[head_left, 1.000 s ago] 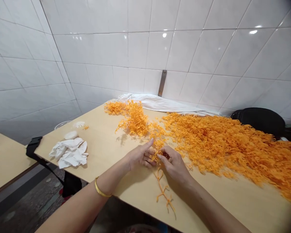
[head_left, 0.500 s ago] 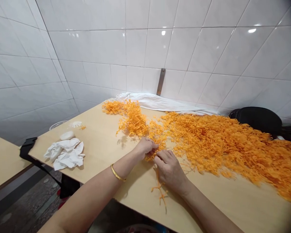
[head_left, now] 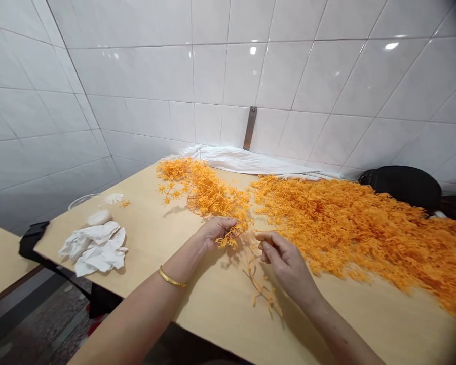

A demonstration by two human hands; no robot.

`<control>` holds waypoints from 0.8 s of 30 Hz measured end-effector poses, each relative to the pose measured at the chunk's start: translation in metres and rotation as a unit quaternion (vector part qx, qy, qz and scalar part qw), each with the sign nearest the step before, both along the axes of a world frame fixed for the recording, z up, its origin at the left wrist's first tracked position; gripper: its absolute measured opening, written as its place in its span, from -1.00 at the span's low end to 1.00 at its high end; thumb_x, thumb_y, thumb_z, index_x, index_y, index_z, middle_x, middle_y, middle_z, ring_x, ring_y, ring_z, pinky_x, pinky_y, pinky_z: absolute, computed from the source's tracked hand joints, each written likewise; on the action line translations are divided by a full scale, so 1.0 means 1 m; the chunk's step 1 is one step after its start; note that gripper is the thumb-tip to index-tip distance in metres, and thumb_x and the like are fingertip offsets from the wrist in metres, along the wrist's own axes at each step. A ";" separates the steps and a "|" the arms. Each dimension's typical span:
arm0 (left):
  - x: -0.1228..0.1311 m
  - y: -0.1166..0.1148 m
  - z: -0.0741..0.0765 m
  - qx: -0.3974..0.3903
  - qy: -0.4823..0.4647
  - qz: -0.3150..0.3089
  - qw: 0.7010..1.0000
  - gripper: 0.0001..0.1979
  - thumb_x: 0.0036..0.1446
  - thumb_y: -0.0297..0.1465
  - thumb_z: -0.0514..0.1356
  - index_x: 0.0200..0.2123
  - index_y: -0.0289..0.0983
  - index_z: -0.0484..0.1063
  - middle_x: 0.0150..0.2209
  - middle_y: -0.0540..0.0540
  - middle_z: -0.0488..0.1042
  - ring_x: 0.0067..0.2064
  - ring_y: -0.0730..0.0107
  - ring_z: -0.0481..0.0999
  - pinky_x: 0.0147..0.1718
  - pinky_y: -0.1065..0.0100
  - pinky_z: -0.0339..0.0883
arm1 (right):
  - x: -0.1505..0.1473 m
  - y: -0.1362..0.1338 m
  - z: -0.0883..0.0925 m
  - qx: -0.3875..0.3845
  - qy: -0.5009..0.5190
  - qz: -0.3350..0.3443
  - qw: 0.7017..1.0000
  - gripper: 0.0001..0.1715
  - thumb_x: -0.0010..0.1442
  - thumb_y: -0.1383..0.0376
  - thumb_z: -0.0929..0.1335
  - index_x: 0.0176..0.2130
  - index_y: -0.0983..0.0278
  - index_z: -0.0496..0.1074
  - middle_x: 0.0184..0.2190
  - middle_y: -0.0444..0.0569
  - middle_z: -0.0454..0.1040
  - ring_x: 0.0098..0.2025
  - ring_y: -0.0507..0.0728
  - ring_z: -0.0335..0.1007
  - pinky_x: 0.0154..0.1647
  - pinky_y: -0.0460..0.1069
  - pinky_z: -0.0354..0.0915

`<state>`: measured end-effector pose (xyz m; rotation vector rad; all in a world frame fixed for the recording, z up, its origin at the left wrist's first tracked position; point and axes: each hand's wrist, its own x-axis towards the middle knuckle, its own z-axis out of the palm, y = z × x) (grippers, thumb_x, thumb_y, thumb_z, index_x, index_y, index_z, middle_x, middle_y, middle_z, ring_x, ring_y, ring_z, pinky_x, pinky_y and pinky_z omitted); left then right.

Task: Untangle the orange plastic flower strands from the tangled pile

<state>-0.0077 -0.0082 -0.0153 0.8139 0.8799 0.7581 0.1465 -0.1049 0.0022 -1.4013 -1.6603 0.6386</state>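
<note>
My left hand [head_left: 216, 232] is closed around a bunch of orange artificial sprigs [head_left: 213, 195], thin branching stems with small curled tips. The bunch spreads from my fingers toward the back of the table. To its right, my right hand [head_left: 279, 256] is pinched, thumb against forefinger; what sits between the fingertips is too small to make out. Between and below the hands, one slightly blurred orange sprig [head_left: 264, 291] slants toward the table's front edge. Where its upper end attaches is unclear.
A large heap of orange sprigs [head_left: 349, 225] covers the table's right side. Crumpled white tissues [head_left: 95, 246], a round white object [head_left: 99, 218] and a black strap [head_left: 34, 238] are at the left. White cloth [head_left: 235, 159] and a black case [head_left: 401, 185] lie along the wall.
My hands have parted: the right moved right, away from the bunch, while the left shifted slightly left. The lower sprig swung to the right, and the held bunch spread out. The view shifted slightly.
</note>
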 end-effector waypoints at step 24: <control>0.012 0.004 -0.006 -0.024 -0.087 0.015 0.996 -0.74 0.05 -0.53 0.02 -0.66 -0.37 0.27 -0.69 0.00 0.27 -0.66 0.65 0.24 -0.60 0.56 0.14 | -0.037 -0.009 -0.003 0.193 -0.107 0.171 0.960 -0.85 0.11 0.43 0.16 -0.42 0.28 0.26 -0.50 -0.08 0.19 -0.45 0.04 0.13 -0.45 -0.07 0.09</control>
